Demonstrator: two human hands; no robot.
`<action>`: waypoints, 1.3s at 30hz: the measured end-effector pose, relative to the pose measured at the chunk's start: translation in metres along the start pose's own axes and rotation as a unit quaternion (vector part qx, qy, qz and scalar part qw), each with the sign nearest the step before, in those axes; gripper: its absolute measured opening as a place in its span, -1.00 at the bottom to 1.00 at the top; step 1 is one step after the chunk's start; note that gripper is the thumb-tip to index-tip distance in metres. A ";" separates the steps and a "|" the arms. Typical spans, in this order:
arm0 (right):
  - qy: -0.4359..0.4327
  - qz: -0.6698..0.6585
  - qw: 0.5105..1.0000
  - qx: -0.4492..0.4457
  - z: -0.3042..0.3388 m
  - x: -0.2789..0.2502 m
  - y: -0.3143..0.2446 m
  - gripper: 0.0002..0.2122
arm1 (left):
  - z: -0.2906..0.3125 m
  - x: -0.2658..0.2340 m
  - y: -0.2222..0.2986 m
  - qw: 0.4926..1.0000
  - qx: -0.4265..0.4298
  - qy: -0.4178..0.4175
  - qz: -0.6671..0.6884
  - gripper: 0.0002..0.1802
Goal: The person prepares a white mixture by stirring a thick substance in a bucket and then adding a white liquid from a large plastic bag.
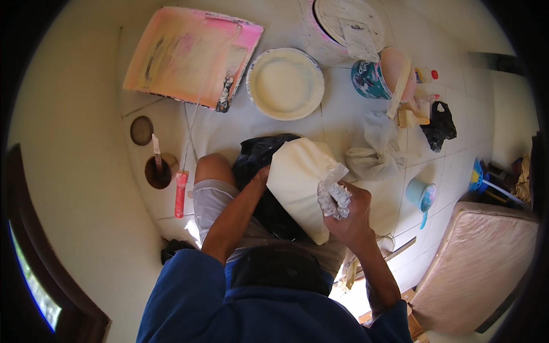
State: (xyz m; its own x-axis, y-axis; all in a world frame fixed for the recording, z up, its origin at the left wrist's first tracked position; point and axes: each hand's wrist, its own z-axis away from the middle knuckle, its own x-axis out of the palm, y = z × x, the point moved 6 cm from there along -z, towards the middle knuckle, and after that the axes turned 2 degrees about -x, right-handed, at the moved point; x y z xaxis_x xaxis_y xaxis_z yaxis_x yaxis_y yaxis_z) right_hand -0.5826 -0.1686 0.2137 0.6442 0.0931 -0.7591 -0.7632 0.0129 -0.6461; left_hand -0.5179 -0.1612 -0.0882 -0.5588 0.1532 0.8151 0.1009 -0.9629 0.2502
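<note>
A bulky cream plastic bag point(300, 183) rests over my lap, its faces smooth and full-looking. My right hand point(351, 214) is closed round its gathered neck, where a crumpled whitish end point(334, 200) sticks out of the fist. Against the bag's left edge is my left hand point(262, 175), gripping its side; most of those fingers are hidden behind it. A black plastic bag point(260, 153) lies beneath and beside the cream one, partly covered by it and by my left forearm.
A paint-stained tray point(189, 54) and a round cream basin point(285, 84) lie ahead. Farther right stand a large lidded bucket point(326, 40), a teal paint pail point(369, 79) and a clear bag point(374, 154). A red-handled roller point(180, 194) lies left; a mattress point(474, 263) leans at right.
</note>
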 end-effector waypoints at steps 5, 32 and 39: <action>0.022 -0.053 0.998 0.021 -0.036 0.008 -0.008 -0.95 | -0.002 0.010 0.004 0.999 0.038 -0.019 0.020 -0.51; -0.001 -0.046 0.985 0.169 -0.104 0.050 0.072 -0.81 | 0.011 0.022 -0.028 0.999 0.037 -0.013 0.035 -0.53; 0.024 -0.062 0.986 0.156 -0.116 0.048 0.074 -0.81 | 0.011 0.027 -0.032 0.998 0.040 -0.012 0.041 -0.54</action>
State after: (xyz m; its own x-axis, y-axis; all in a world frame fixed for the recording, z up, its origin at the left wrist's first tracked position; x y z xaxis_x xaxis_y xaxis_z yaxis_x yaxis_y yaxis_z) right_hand -0.6028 -0.2788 0.1201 0.7297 0.0236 -0.6833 -0.6516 0.3268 -0.6845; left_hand -0.5270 -0.1234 -0.0686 -0.5259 0.0818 0.8466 0.2115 -0.9515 0.2233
